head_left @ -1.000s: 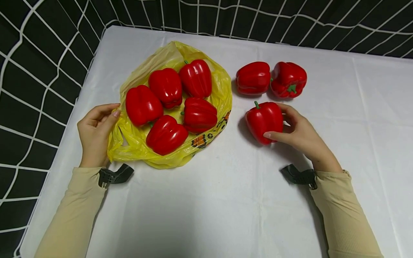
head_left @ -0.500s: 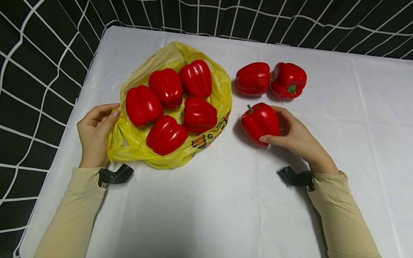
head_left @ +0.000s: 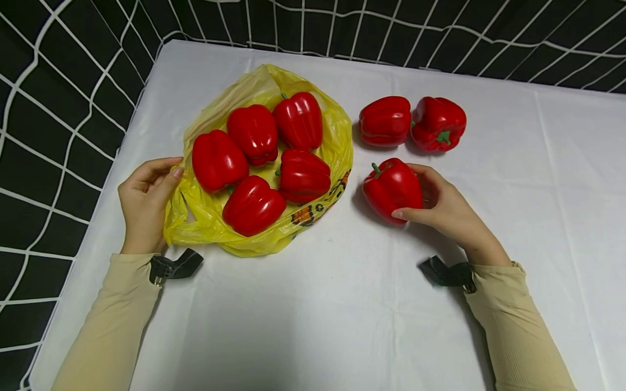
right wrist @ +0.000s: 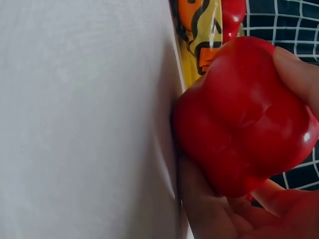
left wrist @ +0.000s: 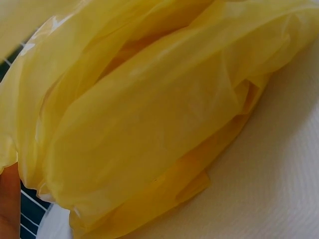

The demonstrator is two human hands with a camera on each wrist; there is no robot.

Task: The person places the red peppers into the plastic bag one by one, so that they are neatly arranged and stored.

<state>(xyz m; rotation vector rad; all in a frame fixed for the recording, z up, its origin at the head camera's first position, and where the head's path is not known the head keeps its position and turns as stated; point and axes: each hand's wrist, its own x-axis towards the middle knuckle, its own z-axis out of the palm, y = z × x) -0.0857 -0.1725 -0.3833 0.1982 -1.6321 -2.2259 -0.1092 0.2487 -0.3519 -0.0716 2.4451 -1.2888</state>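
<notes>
The right hand (head_left: 442,209) is curled round a red pepper (head_left: 393,188), thumb along its near side and fingers wrapped over the far side. In the right wrist view the same pepper (right wrist: 244,117) fills the palm, with a fingertip pressing its upper edge, and it touches the white cloth. This pepper sits on the counter (head_left: 342,304) just to the right of the yellow bag (head_left: 254,241), its green stem tilted toward the bag.

The left hand (head_left: 145,203) rests at the bag's left edge. The thumb lies against the plastic and the fingers are bent loosely over it; whether they actually pinch the film cannot be told. The left wrist view shows only folds of the bag (left wrist: 149,129) close up, with a sliver of skin at the lower left corner.

Inside the opened bag lie five red peppers (head_left: 264,157), packed together and touching one another. Orange and black print shows on the bag's right rim, the side nearest the held pepper.

Beyond the held pepper, farther from the person and well to the right of the bag, two more red peppers (head_left: 413,124) lie side by side on the counter, touching each other. A black net with white lines (head_left: 63,81) surrounds the counter behind and to the left of the bag.
</notes>
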